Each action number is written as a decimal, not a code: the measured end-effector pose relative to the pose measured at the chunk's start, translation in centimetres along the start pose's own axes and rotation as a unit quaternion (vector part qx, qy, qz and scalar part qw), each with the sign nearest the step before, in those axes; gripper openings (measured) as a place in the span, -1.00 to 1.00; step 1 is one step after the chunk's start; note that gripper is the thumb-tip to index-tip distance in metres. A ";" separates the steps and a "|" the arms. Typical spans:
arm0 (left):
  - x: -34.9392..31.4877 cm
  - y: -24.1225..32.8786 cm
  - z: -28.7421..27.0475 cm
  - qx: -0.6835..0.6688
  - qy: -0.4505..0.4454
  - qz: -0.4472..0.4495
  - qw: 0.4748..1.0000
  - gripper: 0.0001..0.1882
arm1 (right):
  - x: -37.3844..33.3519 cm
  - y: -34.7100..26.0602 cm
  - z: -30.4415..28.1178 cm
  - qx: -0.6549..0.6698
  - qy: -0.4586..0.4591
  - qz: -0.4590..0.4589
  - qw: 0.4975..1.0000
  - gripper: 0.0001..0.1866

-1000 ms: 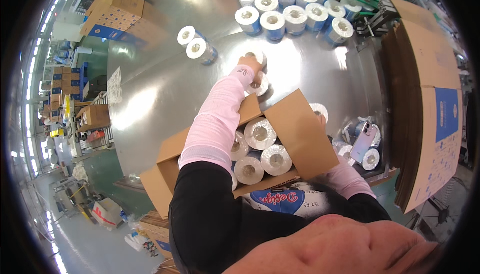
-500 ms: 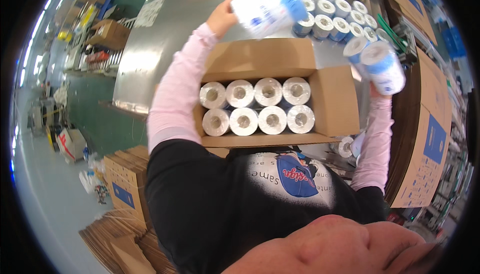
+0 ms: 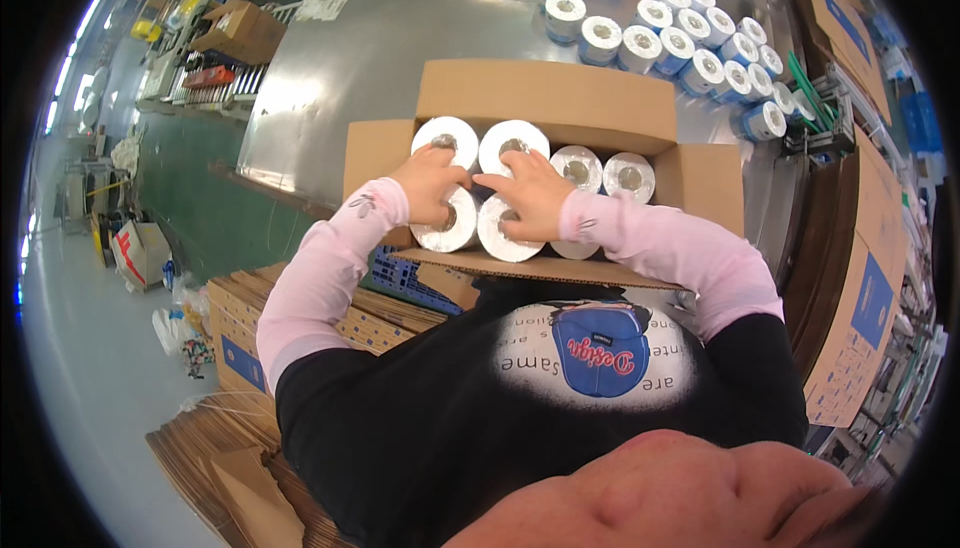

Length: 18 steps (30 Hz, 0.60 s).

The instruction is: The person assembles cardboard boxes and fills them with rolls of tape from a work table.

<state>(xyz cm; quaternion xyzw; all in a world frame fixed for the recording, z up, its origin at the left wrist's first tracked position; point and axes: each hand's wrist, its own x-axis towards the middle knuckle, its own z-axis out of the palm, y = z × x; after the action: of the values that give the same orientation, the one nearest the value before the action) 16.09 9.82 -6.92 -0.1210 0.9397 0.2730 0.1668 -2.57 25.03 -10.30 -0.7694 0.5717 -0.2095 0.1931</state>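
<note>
An open cardboard box (image 3: 545,98) stands before me with wrapped white paper rolls standing on end in two rows. My left hand (image 3: 430,186) grips the two leftmost rolls, a far roll (image 3: 440,133) and a near roll (image 3: 443,236), with fingertips at their cores. Beside it, my right hand (image 3: 535,198) holds the pair to the right, a far roll (image 3: 512,136) and a near roll (image 3: 505,243). These rolls look higher than the far-row rolls (image 3: 628,178) at the right end. My right hand and forearm partly hide the near row there.
Several blue-and-white wrapped rolls (image 3: 640,48) stand on the metal table (image 3: 400,43) beyond the box. Flattened cartons (image 3: 855,288) are stacked upright at my right, and more cardboard (image 3: 225,468) lies low at my left. Green straps (image 3: 808,93) hang by the table's right edge.
Both hands have come in from the sides, bringing rolls over the box's left half, where they now sit. The box appears shifted slightly; additional rolls show standing at the table group's left.
</note>
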 end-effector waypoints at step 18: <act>44.8 -2.4 1.6 -0.021 0.178 -0.186 0.966 -0.33 | -21.9 30.0 -4.5 -0.013 0.282 0.402 0.871 -0.48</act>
<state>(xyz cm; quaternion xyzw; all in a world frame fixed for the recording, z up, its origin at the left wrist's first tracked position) -23.72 2.62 -26.36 -0.3439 0.9091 0.2314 0.0423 -34.63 37.61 -24.89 -0.3839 0.8644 -0.3142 0.0815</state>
